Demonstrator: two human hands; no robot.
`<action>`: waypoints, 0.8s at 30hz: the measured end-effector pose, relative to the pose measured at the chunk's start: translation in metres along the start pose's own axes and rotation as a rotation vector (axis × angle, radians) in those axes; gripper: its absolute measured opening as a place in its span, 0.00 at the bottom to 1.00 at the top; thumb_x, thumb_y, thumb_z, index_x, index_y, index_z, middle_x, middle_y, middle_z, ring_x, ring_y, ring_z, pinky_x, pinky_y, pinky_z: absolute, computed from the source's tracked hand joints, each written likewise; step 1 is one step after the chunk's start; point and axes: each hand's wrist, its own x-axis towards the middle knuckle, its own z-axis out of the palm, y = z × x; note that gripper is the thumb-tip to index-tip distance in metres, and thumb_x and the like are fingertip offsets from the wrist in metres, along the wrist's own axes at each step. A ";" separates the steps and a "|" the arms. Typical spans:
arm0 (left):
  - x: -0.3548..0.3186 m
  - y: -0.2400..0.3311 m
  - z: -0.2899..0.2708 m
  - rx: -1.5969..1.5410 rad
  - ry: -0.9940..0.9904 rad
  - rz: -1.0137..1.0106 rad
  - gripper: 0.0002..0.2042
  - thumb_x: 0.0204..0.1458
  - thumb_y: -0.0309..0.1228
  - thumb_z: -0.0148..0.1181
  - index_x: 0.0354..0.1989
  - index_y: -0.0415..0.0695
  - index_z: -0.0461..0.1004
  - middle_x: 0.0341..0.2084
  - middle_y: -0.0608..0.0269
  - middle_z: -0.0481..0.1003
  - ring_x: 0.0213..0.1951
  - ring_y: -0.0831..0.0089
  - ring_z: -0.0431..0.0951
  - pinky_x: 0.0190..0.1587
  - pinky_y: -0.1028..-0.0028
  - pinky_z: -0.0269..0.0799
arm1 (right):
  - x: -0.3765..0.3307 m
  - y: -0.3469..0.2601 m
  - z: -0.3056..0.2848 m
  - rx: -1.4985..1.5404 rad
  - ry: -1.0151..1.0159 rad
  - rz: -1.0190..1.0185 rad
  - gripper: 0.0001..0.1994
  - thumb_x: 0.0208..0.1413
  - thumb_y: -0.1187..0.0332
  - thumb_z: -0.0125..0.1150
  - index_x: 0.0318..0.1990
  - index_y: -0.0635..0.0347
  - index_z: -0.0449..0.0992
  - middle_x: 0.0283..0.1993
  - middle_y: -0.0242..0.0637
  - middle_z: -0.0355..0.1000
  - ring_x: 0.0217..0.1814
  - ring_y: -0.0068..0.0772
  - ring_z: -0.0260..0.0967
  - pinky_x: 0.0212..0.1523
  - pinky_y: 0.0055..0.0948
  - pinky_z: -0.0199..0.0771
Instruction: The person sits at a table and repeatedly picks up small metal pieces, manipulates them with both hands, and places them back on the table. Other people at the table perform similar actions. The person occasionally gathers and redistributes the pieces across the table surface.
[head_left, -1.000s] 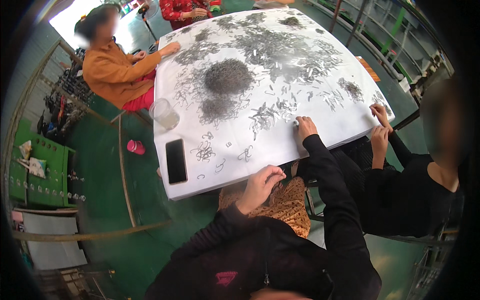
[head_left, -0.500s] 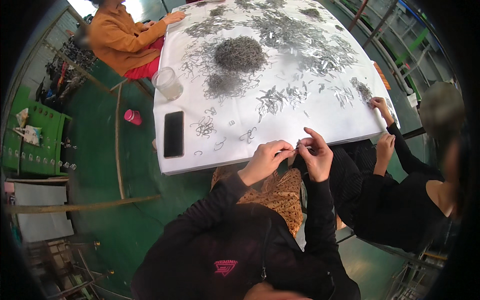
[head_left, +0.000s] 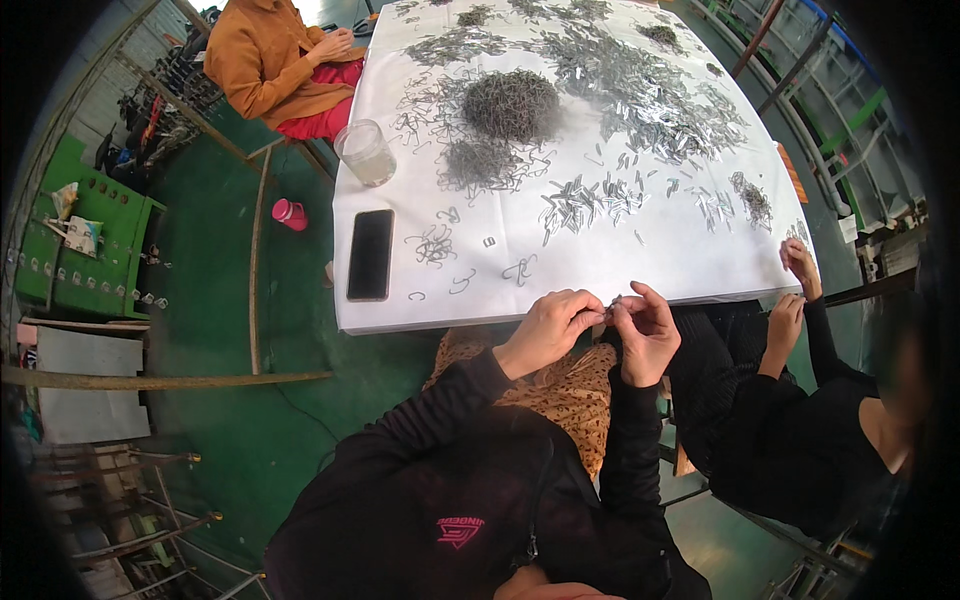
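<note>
The left hand [head_left: 548,330] and the right hand [head_left: 645,332] meet fingertip to fingertip just past the near edge of a white table [head_left: 600,270], both curled nearly shut and pinching one small metal piece [head_left: 612,303] between them; its exact shape is too small to tell. On the table, right beyond the hands, lie a few loose wire hooks [head_left: 520,270], with a black phone [head_left: 371,253] flat near the left edge and a clear plastic cup [head_left: 365,153] farther along that side. A dense round heap of metal clips [head_left: 511,103] sits toward the far middle, and flat silvery pieces [head_left: 640,100] spread across the far right. At the near right, another person in black rests two hands [head_left: 795,285] at the table's corner. At the far left sits a person in an orange jacket [head_left: 262,62]. A green crate [head_left: 75,255] stands on the green floor, well left of the table.
</note>
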 end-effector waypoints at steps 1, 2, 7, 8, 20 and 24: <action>0.000 -0.001 0.000 0.018 0.000 -0.006 0.04 0.54 0.24 0.57 0.35 0.37 0.73 0.29 0.55 0.77 0.32 0.63 0.78 0.35 0.69 0.71 | 0.000 -0.001 0.000 0.045 0.008 0.002 0.17 0.49 0.85 0.60 0.48 0.68 0.73 0.34 0.35 0.73 0.34 0.22 0.72 0.35 0.20 0.74; 0.000 -0.002 0.000 0.061 0.002 0.017 0.04 0.53 0.24 0.58 0.35 0.37 0.73 0.29 0.56 0.77 0.32 0.62 0.78 0.35 0.68 0.71 | -0.001 -0.001 0.001 0.051 0.023 -0.003 0.17 0.48 0.86 0.60 0.48 0.68 0.73 0.34 0.35 0.73 0.33 0.22 0.72 0.34 0.21 0.75; -0.003 -0.009 0.002 0.116 -0.006 -0.013 0.08 0.51 0.27 0.61 0.40 0.40 0.74 0.34 0.57 0.77 0.39 0.61 0.77 0.40 0.67 0.71 | -0.003 0.001 0.005 0.134 0.079 0.026 0.14 0.48 0.86 0.60 0.44 0.70 0.74 0.33 0.37 0.73 0.32 0.25 0.72 0.32 0.23 0.75; -0.005 -0.012 0.002 0.098 0.018 0.026 0.11 0.50 0.27 0.62 0.42 0.41 0.74 0.36 0.57 0.77 0.40 0.61 0.77 0.41 0.67 0.71 | -0.003 0.002 0.005 0.166 0.077 0.050 0.13 0.48 0.86 0.60 0.43 0.70 0.74 0.33 0.37 0.73 0.31 0.26 0.72 0.32 0.24 0.75; 0.081 -0.166 -0.147 0.903 0.234 -0.416 0.09 0.51 0.31 0.57 0.26 0.37 0.77 0.27 0.44 0.77 0.32 0.44 0.77 0.38 0.53 0.72 | -0.005 -0.009 -0.007 0.364 0.026 0.151 0.08 0.48 0.86 0.58 0.37 0.71 0.74 0.30 0.39 0.73 0.27 0.29 0.71 0.28 0.26 0.73; 0.081 -0.178 -0.140 1.029 0.150 -0.322 0.06 0.49 0.22 0.53 0.30 0.34 0.76 0.35 0.40 0.75 0.40 0.45 0.76 0.43 0.54 0.73 | -0.008 -0.012 -0.010 0.371 0.013 0.128 0.08 0.48 0.86 0.58 0.37 0.70 0.74 0.29 0.40 0.73 0.27 0.31 0.71 0.28 0.26 0.74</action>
